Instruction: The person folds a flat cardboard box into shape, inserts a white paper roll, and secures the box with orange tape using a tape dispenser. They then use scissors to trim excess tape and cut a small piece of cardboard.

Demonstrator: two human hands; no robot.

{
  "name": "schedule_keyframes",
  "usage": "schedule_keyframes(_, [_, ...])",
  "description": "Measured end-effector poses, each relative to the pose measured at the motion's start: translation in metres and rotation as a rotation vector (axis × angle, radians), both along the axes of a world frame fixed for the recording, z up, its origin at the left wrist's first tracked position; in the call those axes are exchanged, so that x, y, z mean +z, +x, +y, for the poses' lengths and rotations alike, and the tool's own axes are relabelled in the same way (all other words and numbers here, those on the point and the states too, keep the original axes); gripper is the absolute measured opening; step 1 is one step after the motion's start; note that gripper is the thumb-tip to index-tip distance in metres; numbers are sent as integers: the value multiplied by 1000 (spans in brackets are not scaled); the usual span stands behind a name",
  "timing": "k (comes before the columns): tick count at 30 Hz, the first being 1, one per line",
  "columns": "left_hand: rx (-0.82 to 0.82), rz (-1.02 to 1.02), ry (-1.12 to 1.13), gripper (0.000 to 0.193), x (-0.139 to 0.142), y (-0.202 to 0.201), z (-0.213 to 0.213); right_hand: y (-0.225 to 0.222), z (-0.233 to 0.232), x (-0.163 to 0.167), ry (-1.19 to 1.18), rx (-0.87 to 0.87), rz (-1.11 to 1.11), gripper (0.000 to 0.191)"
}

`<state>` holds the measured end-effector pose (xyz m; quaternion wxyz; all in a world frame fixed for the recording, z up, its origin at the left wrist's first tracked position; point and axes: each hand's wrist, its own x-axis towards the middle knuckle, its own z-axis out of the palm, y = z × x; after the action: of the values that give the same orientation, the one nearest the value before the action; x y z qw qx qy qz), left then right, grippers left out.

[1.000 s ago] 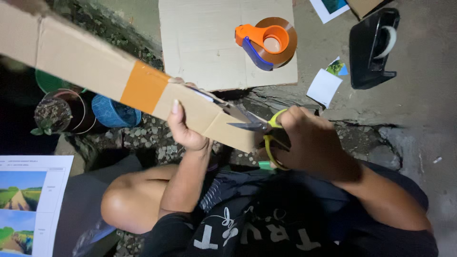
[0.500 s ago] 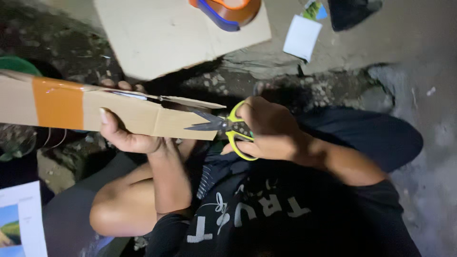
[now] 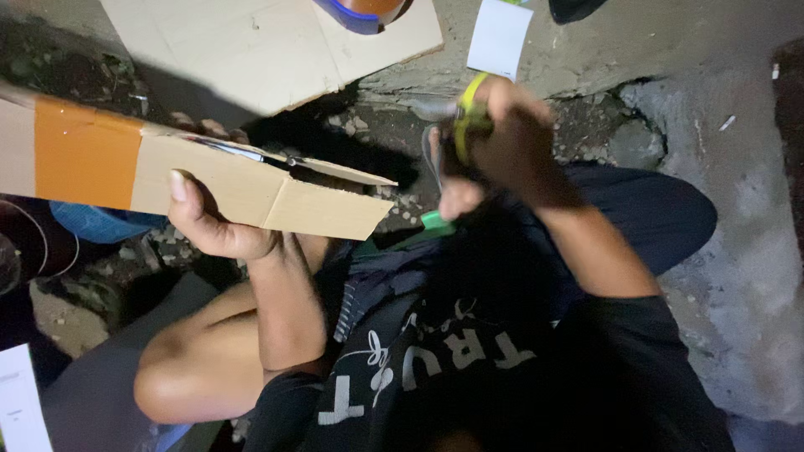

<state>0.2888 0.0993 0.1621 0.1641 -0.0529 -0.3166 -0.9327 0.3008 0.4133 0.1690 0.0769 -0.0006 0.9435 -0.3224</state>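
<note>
My left hand (image 3: pixel 213 222) grips a long strip of brown cardboard (image 3: pixel 218 180) with an orange tape band, thumb on its near face. A slit runs in from its right end, splitting it into two flaps. My right hand (image 3: pixel 502 146) holds yellow-handled scissors (image 3: pixel 465 121) off to the right, well apart from the cardboard, blades blurred and pointing down-left. A green object (image 3: pixel 435 222) sits just below that hand.
A flat cardboard sheet (image 3: pixel 251 42) lies on the concrete ahead, with an orange-and-blue tape dispenser (image 3: pixel 360 12) on its far edge. A white card (image 3: pixel 500 38) lies to its right. My bare knee (image 3: pixel 193 368) and black shirt fill the bottom. A white printed sheet (image 3: pixel 17 402) is at lower left.
The scissors have come out of the slit in the cardboard and my right hand has moved up and to the right. The cardboard stays in my left hand.
</note>
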Motion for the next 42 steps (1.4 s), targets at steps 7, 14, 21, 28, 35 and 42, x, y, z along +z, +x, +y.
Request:
schedule_keyframes(7, [38,-61,-47,43,3,0,1,-46,100,-88,516,367,558,56])
schedule_keyframes(14, [98,-187,-47,40,-7,-7,3,-56,115,-106,480,368,425,35])
schedule_keyframes(21, [54,-217,4,38,-11,-8,1,-50,81,-43,-208,-239,403,25])
schedule_keyframes(28, [10,-89,2,42,3,-5,5,-25,18,94,-1525,-284,70,33])
schedule_keyframes(35, [50,-93,86,44,11,-9,0,-8,-33,151,-1523,53,78,35])
schedule_keyframes(42, [31,-111,57,44,2,-12,-3,-7,-42,156,-1453,48,-27,37])
